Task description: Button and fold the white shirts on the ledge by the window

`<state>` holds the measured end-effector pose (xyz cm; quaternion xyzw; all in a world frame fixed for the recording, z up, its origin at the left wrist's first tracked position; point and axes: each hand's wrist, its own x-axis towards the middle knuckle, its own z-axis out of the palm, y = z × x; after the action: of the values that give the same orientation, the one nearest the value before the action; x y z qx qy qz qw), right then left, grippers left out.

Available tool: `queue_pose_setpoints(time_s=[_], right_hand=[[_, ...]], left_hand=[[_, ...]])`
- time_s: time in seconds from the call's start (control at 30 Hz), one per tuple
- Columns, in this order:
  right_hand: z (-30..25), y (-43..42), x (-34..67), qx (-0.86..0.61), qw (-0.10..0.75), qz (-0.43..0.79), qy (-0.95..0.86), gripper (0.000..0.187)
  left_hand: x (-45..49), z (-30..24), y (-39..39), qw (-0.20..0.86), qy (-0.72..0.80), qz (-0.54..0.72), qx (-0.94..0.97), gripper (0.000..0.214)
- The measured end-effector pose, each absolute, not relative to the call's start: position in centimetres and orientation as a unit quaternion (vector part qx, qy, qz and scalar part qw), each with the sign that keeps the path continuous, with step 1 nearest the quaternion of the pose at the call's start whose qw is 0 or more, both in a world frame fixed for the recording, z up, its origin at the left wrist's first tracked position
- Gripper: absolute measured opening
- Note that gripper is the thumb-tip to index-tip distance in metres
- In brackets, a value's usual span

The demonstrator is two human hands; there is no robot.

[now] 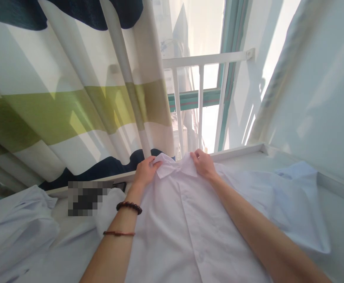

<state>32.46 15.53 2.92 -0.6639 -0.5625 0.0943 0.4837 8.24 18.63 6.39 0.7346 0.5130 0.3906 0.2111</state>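
Note:
A white button-up shirt lies spread front side up, its collar at the far end and its button strip running toward me. My left hand pinches the left point of the collar. On the other side, my right hand grips the right part of the collar, fingers curled over its edge. One short sleeve stretches out flat to the right. The other sleeve is partly hidden behind my left forearm, which wears a beaded bracelet and a thin band.
More white cloth lies crumpled at the left. Beside it is a blurred dark item. A striped curtain hangs behind, next to a white window railing. A raised ledge borders the surface, with a wall at the right.

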Motion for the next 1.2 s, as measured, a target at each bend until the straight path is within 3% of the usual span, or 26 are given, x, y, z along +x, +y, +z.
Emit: queue_pose_setpoints(time_s=[0.13,0.23,0.37,0.5,0.67,0.93,1.2], right_hand=[[4.1,15.5,33.3,-0.655,0.514,0.063,-0.551,0.034],[4.9,15.4,34.0,-0.674,0.473,0.022,-0.567,0.040],[4.5,15.5,33.8,-0.722,0.386,0.010,-0.574,0.038],[3.5,15.0,32.9,-0.694,0.349,-0.019,-0.630,0.046],[1.0,14.9,32.3,-0.676,0.223,-0.054,-0.700,0.056],[-0.6,16.1,33.0,-0.664,0.238,-0.102,-0.702,0.063],[1.2,13.1,33.5,-0.702,0.173,-0.012,-0.691,0.070]], left_hand=[[7.9,5.4,19.3,0.243,0.478,0.434,0.723,0.041],[8.2,4.6,19.5,0.220,0.507,0.439,0.708,0.040],[9.9,5.0,18.6,0.067,0.548,0.411,0.726,0.039],[12.2,5.4,17.1,-0.078,0.547,0.291,0.781,0.041],[13.0,2.6,17.1,-0.096,0.540,0.188,0.815,0.056],[12.1,0.6,18.6,-0.117,0.534,0.191,0.815,0.064],[9.9,2.4,15.9,-0.015,0.515,0.135,0.846,0.061]])
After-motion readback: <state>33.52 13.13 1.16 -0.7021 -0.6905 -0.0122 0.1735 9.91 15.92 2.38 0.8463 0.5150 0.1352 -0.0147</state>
